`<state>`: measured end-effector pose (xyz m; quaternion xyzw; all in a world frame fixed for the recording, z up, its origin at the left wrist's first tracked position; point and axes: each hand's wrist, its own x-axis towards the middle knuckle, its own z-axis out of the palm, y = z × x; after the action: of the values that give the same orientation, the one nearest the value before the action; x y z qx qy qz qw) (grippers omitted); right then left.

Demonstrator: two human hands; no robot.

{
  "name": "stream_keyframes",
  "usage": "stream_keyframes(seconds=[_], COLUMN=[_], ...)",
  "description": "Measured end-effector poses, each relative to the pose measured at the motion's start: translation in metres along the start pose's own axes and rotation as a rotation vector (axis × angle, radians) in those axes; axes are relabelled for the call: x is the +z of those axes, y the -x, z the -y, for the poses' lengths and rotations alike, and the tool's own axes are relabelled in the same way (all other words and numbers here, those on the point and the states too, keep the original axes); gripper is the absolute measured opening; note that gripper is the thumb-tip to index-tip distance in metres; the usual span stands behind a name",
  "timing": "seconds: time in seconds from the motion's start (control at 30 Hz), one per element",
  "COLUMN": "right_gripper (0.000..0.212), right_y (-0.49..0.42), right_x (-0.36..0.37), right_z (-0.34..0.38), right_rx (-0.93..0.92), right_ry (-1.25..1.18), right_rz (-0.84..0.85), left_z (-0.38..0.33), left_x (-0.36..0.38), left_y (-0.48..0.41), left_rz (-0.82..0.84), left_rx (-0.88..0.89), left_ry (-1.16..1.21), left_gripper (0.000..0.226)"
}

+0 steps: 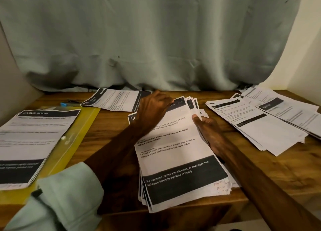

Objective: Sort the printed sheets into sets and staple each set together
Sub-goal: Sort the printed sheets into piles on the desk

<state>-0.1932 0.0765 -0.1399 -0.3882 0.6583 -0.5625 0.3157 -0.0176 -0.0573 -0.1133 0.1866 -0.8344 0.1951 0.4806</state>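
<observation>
The centre stack (178, 161) of printed sheets lies on the wooden table (111, 131) directly in front of the person. Its near end hangs a little over the table edge, and its far end is fanned out to the right. The top sheet carries black bands and text about cosmetic bottles and labels. The left hand (153, 108) reaches across to the far end of this stack, with fingers bent over the far edge of the upper sheets and gripping them. The right hand (208, 131) holds the right edge of the same stack; its thumb (197, 118) presses on top, while the other fingers are hidden below the paper. To the left, a second stack (33, 137) with the heading "LIVING ROOM" rests on a yellow folder (83, 126). Some far sheets (118, 99) lie behind the left hand, near the back of the table. To the right, a loose pile (264, 125) is spread out, well apart from the centre stack. The stapler (70, 103), dark with a blue end, lies at the far left. A pale green sleeve (69, 192) covers the left arm, and a grey-green curtain (156, 39) hangs behind the table.
</observation>
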Motion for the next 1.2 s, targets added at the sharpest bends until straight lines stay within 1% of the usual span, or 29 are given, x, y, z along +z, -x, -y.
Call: stream_keyframes(seconds=[0.07,0.13,0.3,0.37,0.43,0.5,0.53,0.6,0.63,0.7,0.77,0.8,0.87,0.93,0.97,1.0,1.03,1.07,1.1,1.13,1.2], right_gripper=[0.025,0.031,0.038,0.03,0.023,0.023,0.019,0.005,0.008,0.025,0.041,0.044,0.04,0.028,0.021,0.017,0.024,0.035,0.044,0.048,0.048], right_y=[0.001,0.003,0.005,0.002,0.002,0.001,0.001,0.001,0.002,0.003,0.002,0.001,-0.009,-0.025,-0.033,-0.039,-0.046,-0.05,-0.052,-0.052,-0.054], right_x=[0.001,0.002,0.003,0.003,0.001,-0.001,-0.002,-0.001,0.0,0.0,-0.003,-0.005,-0.01,-0.014,-0.014,-0.013,-0.011,-0.008,-0.005,-0.001,0.003], right_z=[0.001,0.001,0.001,-0.001,-0.001,-0.003,-0.004,-0.005,-0.005,-0.002,0.004,0.009,0.016,0.019,0.022,0.024,0.026,0.027,0.027,0.028,0.025], right_rx=[-0.006,-0.011,0.0,0.005,0.004,-0.055,-0.078,-0.086,-0.086,-0.106,-0.176,-0.212,-0.292,-0.371,-0.364,-0.319,-0.27,-0.221,-0.181,-0.17,-0.17], right_ry=[0.017,0.016,-0.007,-0.03,-0.051,-0.003,0.029,0.037,0.03,0.048,0.17,0.279,0.523,0.658,0.682,0.705,0.757,0.843,0.931,0.984,1.003], right_rz=[0.001,-0.01,-0.059,-0.103,-0.104,-0.11,-0.128,-0.142,-0.148,-0.155,-0.165,-0.163,-0.185,-0.21,-0.175,-0.1,-0.018,0.048,0.087,0.095,0.08], left_z=[0.002,0.003,-0.004,-0.006,-0.007,-0.008,-0.009,-0.012,-0.014,-0.014,-0.013,-0.013,-0.012,-0.013,-0.014,-0.014,-0.014,-0.014,-0.014,-0.015,-0.015], left_x=[0.003,0.005,-0.003,-0.012,-0.019,-0.023,-0.023,-0.022,-0.022,-0.022,-0.023,-0.023,-0.024,-0.025,-0.026,-0.026,-0.027,-0.027,-0.027,-0.028,-0.026], left_y=[0.002,0.004,0.004,0.009,0.023,0.041,0.049,0.057,0.058,0.058,0.058,0.058,0.059,0.06,0.059,0.059,0.059,0.058,0.058,0.057,0.056], left_rz=[-0.01,0.002,0.038,0.086,0.139,0.171,0.188,0.238,0.254,0.282,0.297,0.3,0.319,0.344,0.359,0.373,0.393,0.417,0.448,0.47,0.51], left_rx=[0.055,0.058,-0.084,-0.091,-0.096,-0.056,-0.04,-0.076,-0.091,-0.097,-0.076,-0.063,-0.058,-0.066,-0.07,-0.074,-0.082,-0.097,-0.118,-0.136,-0.163], left_ry=[-0.063,-0.033,0.249,0.349,0.415,0.39,0.387,0.436,0.453,0.455,0.43,0.41,0.392,0.401,0.403,0.407,0.407,0.404,0.395,0.378,0.35], left_gripper=[0.004,0.006,0.009,0.012,0.014,0.017,0.019,0.022,0.024,0.027,0.026,0.027,0.032,0.035,0.036,0.038,0.039,0.04,0.041,0.041,0.04])
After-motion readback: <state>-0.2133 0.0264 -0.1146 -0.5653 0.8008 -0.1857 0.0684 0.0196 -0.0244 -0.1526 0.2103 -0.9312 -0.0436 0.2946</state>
